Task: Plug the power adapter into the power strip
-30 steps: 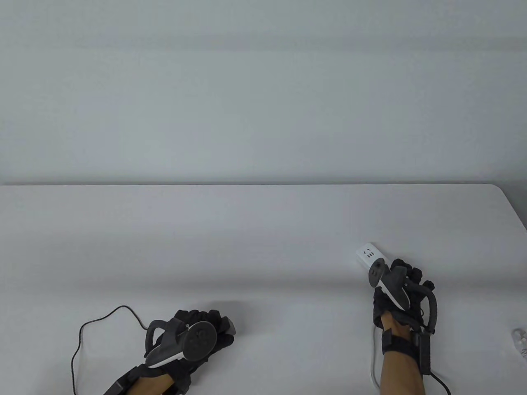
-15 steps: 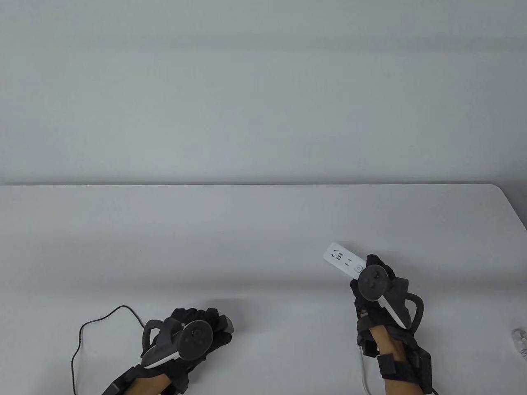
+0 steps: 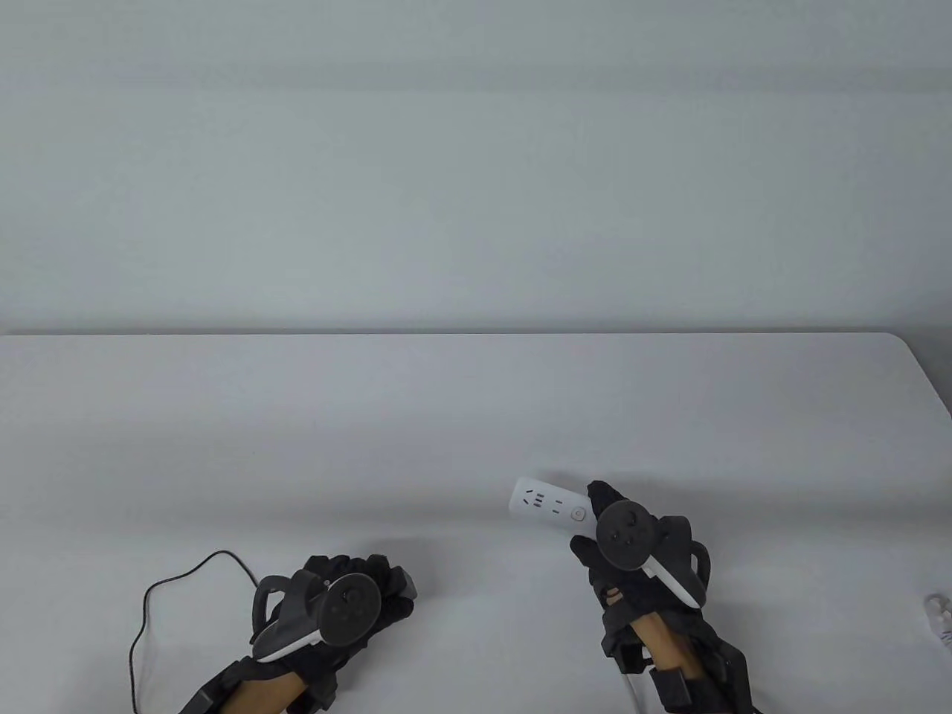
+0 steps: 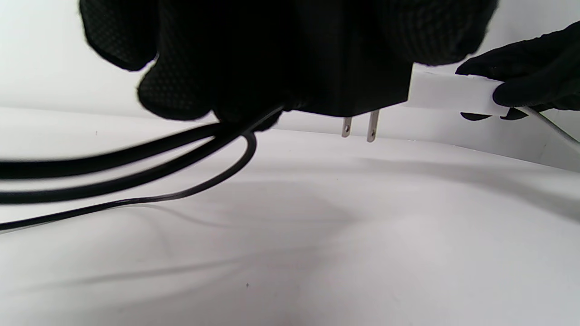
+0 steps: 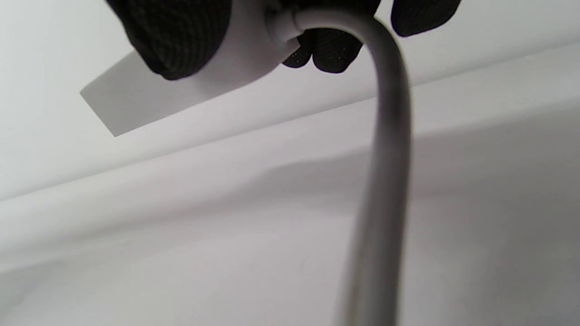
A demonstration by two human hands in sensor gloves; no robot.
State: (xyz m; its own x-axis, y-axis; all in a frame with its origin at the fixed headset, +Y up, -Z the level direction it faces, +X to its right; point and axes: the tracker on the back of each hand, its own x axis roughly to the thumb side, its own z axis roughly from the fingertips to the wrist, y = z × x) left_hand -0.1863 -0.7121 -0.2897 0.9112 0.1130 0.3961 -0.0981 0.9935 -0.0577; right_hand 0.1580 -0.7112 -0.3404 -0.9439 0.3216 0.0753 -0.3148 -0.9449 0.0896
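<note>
My right hand (image 3: 621,550) grips the cord end of a white power strip (image 3: 549,507) and holds it above the table, sockets up, pointing left. It also shows in the right wrist view (image 5: 149,97) with its grey cord (image 5: 385,181) hanging down. My left hand (image 3: 357,595) holds a black power adapter (image 4: 358,77) above the table; its two metal prongs (image 4: 360,129) point down in the left wrist view. The strip (image 4: 453,90) lies to the right of the adapter there, apart from it. The adapter's thin black cable (image 3: 160,595) trails left.
The white table (image 3: 446,416) runs to a back edge against a pale wall, with a rounded corner at the right. A small clear object (image 3: 938,613) lies at the right edge.
My right hand has carried the power strip left and nearer, turning it to point left. My left hand has barely moved.
</note>
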